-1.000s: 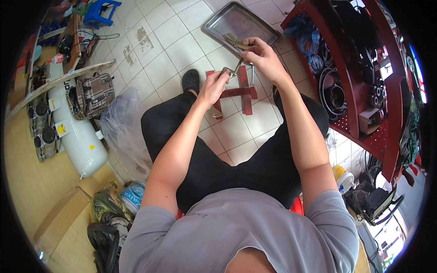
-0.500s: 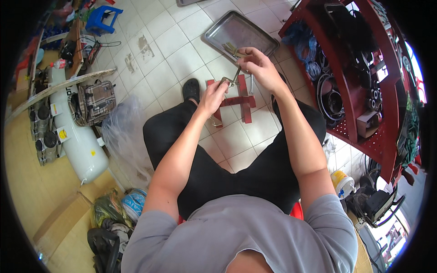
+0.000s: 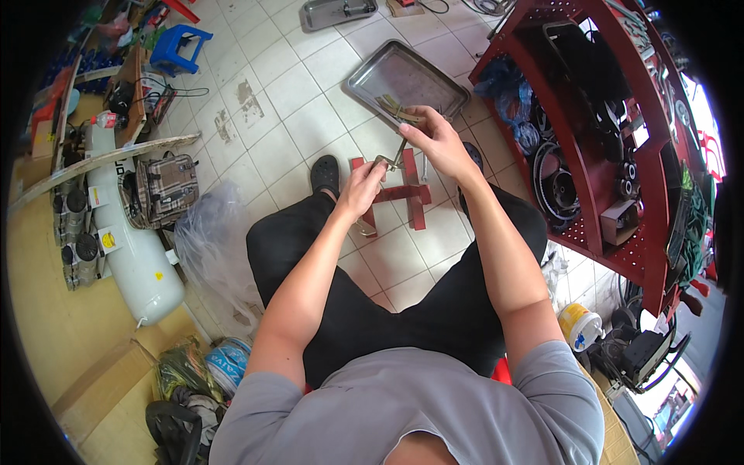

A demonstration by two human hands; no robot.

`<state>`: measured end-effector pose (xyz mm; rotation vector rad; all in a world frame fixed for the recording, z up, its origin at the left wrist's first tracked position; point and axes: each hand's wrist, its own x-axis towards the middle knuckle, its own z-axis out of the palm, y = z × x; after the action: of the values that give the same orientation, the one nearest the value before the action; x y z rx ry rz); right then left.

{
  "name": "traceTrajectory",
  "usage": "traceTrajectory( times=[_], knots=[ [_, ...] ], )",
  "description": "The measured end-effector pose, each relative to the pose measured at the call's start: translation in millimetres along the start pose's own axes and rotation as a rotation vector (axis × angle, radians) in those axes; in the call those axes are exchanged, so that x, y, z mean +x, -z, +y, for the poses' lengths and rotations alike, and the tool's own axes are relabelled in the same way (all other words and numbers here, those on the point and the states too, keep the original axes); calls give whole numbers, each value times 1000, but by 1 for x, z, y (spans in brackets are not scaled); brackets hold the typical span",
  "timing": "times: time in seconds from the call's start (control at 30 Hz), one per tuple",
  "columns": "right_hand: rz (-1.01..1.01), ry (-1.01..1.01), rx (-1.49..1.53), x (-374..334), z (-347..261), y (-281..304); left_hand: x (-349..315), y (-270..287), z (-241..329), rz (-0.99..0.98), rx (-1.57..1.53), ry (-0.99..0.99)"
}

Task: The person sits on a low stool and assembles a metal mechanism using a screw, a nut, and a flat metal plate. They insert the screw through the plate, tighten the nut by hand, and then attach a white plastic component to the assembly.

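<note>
Between my knees, my left hand is closed, its thumb and fingertips pinching a small brownish metal piece. My right hand is closed around a tool with yellowish arms fanned out; its exact kind is too small to make out. A thin dark shaft runs down from the right fingers to the piece at my left fingertips. Below both hands a red metal stand rests on the floor. A shallow grey metal tray lies just beyond my right hand.
To the right stands a red shelf rack holding black round parts. A white tank, a plaid bag and clear plastic sheeting are at left. Farther off are a blue stool and a second tray.
The view has tilted slightly, so hands and stand sit lower in the picture. My right hand has turned a little, its thumb now stretched along the tool. Both hands keep their hold.
</note>
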<state>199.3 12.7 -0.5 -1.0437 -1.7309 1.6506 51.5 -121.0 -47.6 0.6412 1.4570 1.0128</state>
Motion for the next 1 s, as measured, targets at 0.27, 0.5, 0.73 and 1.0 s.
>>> traceTrajectory(
  times=[0.27, 0.5, 0.73, 1.0],
  knots=[
    [-48, -56, -83, 0, -6, 5, 2, 1, -4, -11, 47, -17],
    [-80, -80, -89, 0, -3, 5, 0, 1, -4, -2, 43, -14],
    [-53, -38, -61, 1, 5, 6, 0, 0, -2, -23, 6, -9],
    [-61, -82, -27, 2, -1, 9, 0, -2, 5, -11, 25, -1]
  ],
)
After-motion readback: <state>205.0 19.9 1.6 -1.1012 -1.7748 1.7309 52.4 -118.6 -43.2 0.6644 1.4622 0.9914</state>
